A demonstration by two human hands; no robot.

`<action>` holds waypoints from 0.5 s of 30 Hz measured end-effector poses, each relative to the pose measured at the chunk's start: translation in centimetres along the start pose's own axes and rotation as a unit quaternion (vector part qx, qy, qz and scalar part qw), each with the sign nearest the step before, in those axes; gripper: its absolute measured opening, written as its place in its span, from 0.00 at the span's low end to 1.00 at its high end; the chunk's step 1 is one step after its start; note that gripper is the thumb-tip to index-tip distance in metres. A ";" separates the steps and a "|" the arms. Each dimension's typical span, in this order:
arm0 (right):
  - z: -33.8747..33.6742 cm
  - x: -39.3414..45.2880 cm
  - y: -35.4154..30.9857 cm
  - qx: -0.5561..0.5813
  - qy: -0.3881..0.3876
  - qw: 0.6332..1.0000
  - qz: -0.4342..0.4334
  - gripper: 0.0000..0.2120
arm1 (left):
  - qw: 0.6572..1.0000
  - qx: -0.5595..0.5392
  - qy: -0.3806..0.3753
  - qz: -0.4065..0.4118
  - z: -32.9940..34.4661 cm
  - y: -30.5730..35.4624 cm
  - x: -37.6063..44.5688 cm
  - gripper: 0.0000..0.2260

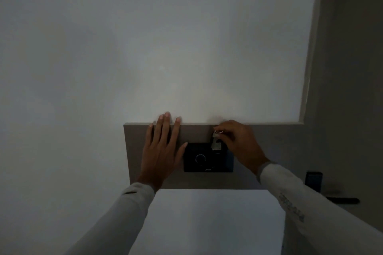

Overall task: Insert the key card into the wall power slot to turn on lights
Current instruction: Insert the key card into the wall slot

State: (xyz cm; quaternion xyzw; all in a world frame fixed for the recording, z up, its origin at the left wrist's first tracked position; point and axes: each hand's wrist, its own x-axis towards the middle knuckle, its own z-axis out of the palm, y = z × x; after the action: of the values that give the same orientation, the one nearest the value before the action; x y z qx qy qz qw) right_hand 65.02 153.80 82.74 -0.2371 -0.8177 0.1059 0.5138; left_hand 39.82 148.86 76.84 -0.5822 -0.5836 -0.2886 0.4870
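Left hand point(160, 151) lay flat and fully open against the grey-brown wall panel point(194, 133), fingers spread, tips reaching the panel's top edge, thumb just beside the left side of the black rectangular wall power unit point(207, 158). It held nothing. Right hand point(238, 141) was closed in a pinch on the small pale key card point(216, 144), which hung from a silver metal ring point(218, 131) at the fingertips. Card stood roughly upright at the unit's upper right corner, its lower end over the black face; whether it sat in the slot could not be told in the dim light. A faint round dial marking showed on the unit's face. Both forearms wore pale long sleeves point(300, 198). A dark door handle point(343, 200) showed at far right, well apart from the hands. Room was dark, white wall point(145, 47) above dimly lit
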 end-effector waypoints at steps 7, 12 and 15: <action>0.9 -2.2 1.7 -0.221 0.047 0.969 -0.102 0.14 | 1.000 -0.010 0.002 -0.009 0.4 0.1 -0.2 0.31; 0.4 -2.8 1.7 -0.278 0.024 0.953 -0.122 0.12 | 1.000 -0.009 -0.023 -0.015 0.3 0.2 -0.4 0.32; 0.2 -3.2 1.5 -0.279 0.029 0.955 -0.101 0.11 | 0.999 -0.006 -0.033 -0.026 0.1 0.4 -0.5 0.32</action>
State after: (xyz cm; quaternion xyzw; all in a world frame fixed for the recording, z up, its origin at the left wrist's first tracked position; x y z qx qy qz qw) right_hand 66.36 153.50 79.49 -0.2901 -0.8189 -0.1857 0.4591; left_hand 40.11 148.77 76.29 -0.5790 -0.6127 -0.2851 0.4562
